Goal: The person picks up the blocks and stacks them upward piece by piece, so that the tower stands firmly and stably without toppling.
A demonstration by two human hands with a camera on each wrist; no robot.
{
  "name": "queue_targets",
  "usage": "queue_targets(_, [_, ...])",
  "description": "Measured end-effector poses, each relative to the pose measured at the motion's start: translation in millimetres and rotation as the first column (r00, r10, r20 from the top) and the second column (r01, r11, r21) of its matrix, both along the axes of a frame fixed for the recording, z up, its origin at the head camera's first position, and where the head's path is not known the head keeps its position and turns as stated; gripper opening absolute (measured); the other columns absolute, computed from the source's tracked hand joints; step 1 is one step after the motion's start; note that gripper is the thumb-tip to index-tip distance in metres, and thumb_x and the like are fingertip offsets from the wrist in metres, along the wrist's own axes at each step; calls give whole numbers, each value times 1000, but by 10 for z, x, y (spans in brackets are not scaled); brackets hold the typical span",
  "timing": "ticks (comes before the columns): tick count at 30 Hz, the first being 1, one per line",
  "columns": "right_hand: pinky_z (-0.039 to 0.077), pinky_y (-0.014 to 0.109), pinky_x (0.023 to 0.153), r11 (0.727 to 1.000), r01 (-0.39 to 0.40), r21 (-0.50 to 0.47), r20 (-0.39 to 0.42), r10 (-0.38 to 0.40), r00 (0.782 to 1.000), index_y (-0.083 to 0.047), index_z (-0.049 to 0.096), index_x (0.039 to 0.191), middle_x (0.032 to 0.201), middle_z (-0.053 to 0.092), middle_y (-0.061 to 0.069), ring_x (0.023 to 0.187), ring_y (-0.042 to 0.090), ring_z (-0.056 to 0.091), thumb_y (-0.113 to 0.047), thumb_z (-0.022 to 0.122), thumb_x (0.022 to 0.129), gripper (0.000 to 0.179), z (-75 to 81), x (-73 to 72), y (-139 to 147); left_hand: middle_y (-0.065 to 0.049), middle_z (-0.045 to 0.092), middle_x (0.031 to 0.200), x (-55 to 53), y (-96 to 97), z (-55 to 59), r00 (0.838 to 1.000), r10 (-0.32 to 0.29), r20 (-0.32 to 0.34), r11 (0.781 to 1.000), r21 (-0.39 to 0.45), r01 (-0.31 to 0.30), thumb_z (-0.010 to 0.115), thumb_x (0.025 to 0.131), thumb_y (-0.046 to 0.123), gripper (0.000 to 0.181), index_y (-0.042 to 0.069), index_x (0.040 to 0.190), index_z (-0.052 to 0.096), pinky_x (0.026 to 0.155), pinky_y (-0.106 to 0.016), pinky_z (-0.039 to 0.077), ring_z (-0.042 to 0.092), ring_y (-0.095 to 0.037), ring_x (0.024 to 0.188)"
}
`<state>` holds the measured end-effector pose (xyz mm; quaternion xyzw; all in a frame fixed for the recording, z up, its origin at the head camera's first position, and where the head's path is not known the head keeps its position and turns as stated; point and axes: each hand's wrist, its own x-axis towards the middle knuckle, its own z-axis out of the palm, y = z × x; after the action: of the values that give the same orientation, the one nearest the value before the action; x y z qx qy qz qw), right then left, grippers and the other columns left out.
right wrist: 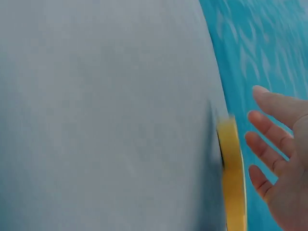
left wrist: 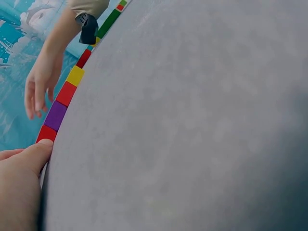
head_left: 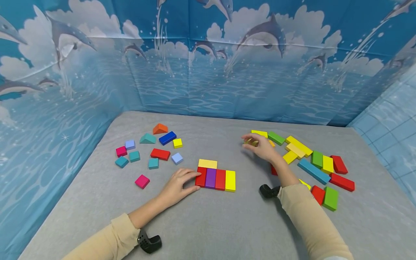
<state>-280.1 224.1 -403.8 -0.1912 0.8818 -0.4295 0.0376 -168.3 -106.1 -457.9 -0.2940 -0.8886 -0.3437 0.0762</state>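
Observation:
In the head view, a red block (head_left: 201,177), a purple block (head_left: 210,178), a second red block (head_left: 220,180) and a yellow block (head_left: 230,181) lie side by side in a row. A pale yellow block (head_left: 207,164) lies crosswise behind the row's left part. My left hand (head_left: 178,186) touches the leftmost red block with thumb and fingertips; the left wrist view shows the thumb (left wrist: 37,153) against its near side. My right hand (head_left: 258,146) hovers at the back right, fingers relaxed and apart. Below it, a yellow block (right wrist: 233,178) appears in the right wrist view.
Several small blocks lie at the left, among them a blue block (head_left: 167,138) and a teal triangle (head_left: 147,138). At the right are several longer ones, including a blue plank (head_left: 313,171) and a green block (head_left: 330,198). A dolphin-print curtain (head_left: 208,86) borders the table's back.

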Motion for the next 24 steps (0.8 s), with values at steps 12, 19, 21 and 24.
queue_targets(12, [32,54,95,975,55,216,87,-76,993,-1,49,126,128,43,22,114,37,37,-16,57,91,39,-8,-60,773,-2,58,113,-5,-2,3,1000,1,7,1000,-7,-1,70,80,29,44,15,121,60,88,-37,45,48,-15,107])
queue_targets(19, [31,55,95,958,60,279,106,-93,990,-1,49,127,129,38,22,111,38,37,-14,58,90,41,-29,-62,838,-1,57,114,-7,1,-1,1000,-1,1,1000,-9,1,70,80,29,44,16,122,60,89,-37,45,48,-15,108])
queue_targets(21, [33,54,93,956,67,287,105,-101,989,-1,50,126,127,39,21,108,36,37,-14,59,89,40,-34,-61,836,-1,57,114,-4,3,1,1000,0,3,1000,-7,0,70,80,29,44,16,122,60,89,-37,45,48,-15,108])
queue_targets(24, [36,52,91,951,72,299,100,-106,989,0,51,123,123,41,21,105,35,39,-14,61,88,38,-41,-62,835,-2,57,114,-2,4,6,1000,2,6,1000,-7,-2,70,80,29,44,15,121,60,89,-37,45,48,-15,108])
